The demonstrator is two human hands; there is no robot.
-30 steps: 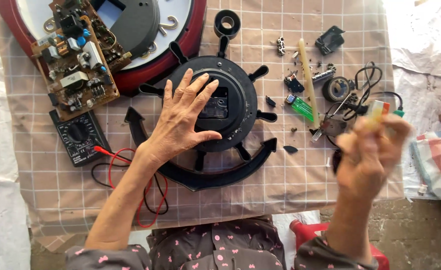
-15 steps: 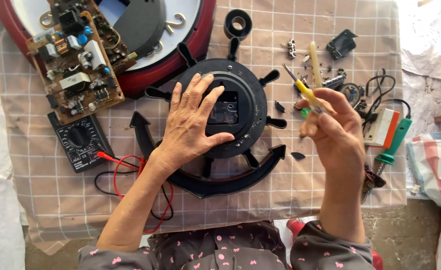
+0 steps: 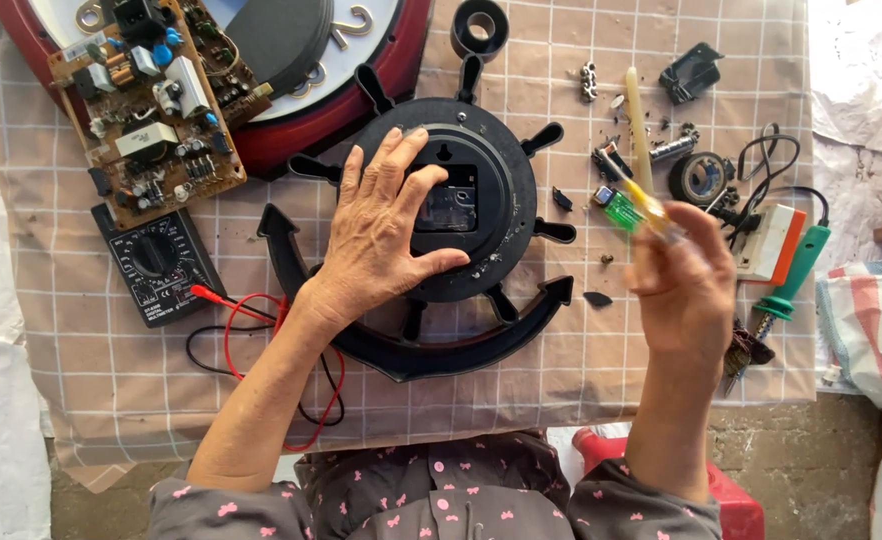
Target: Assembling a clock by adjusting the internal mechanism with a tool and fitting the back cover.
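A black wall clock shaped like a ship's wheel with an anchor [image 3: 506,170] lies face down on the checked cloth. My left hand [image 3: 381,230] rests flat on its back, fingers spread beside the clock movement [image 3: 448,208]. My right hand [image 3: 683,285] hovers to the right of the clock, closed around a screwdriver with a yellow handle [image 3: 651,210], its tip pointing up and left. A green lighter [image 3: 616,208] lies just beyond that tip.
A brown circuit board [image 3: 146,100] sits on a red-rimmed round clock [image 3: 361,60] at top left. A black multimeter [image 3: 156,265] with red and black leads lies left. Tape rolls, small parts, a glue stick [image 3: 636,115] and a green-handled soldering iron [image 3: 791,275] crowd the right.
My right hand has come in from the right edge toward the clock, now holding the yellow screwdriver. The left hand has stayed on the clock's back.
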